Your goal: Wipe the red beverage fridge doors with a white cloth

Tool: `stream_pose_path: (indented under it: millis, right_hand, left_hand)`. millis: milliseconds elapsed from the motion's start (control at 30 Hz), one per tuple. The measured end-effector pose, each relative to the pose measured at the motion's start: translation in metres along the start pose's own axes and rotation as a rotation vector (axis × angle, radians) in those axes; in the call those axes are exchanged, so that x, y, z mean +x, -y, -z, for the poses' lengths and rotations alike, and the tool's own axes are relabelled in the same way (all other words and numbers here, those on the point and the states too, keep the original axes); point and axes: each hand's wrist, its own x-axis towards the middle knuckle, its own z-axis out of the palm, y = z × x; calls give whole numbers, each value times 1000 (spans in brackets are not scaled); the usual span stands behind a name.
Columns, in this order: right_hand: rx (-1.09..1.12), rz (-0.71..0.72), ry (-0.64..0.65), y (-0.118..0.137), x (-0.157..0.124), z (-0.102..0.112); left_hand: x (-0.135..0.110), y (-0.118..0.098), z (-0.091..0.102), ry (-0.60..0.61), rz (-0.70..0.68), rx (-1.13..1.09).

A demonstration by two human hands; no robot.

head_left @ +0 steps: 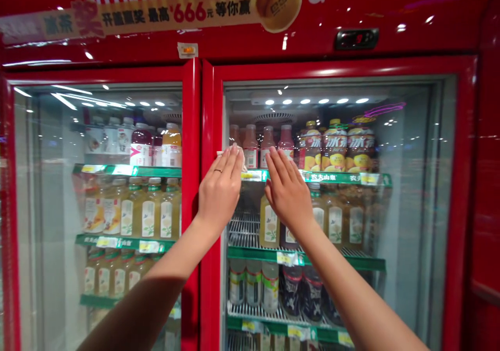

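Note:
A red drinks fridge with two glass doors fills the view. My left hand [221, 187] presses flat against the left edge of the right glass door [406, 195], fingers stretched out over a white cloth [239, 153] that shows at the fingertips. A ring sits on one finger. My right hand [287, 189] lies flat on the same glass just to the right, fingers extended and together, holding nothing. Both arms reach up from below.
Behind the glass, green-edged shelves [312, 176] carry rows of bottled teas and juices [334, 145]. The left door [97, 195] shows more bottles. A red frame post [195, 184] divides the doors. A banner with white lettering [175, 10] runs across the top.

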Motion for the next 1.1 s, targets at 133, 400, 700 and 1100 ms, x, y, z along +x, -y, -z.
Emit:
stream_pose_path:
  millis: [133,400,700,1100]
  right_hand:
    - [5,-4,3,0,0,0]
    - [-33,16,-20,0,0,1]
    - [-30,4,-19,0,-1,0]
    - [-48,8,-27,1,-1,0]
  left_hand:
    - [9,-4,-4,32,-51,-27]
    - [-14,-5,-3,-54,44,31]
    - [1,-3,-4,-19,6,14]
    - [6,-9,-10,-21,12,-1]
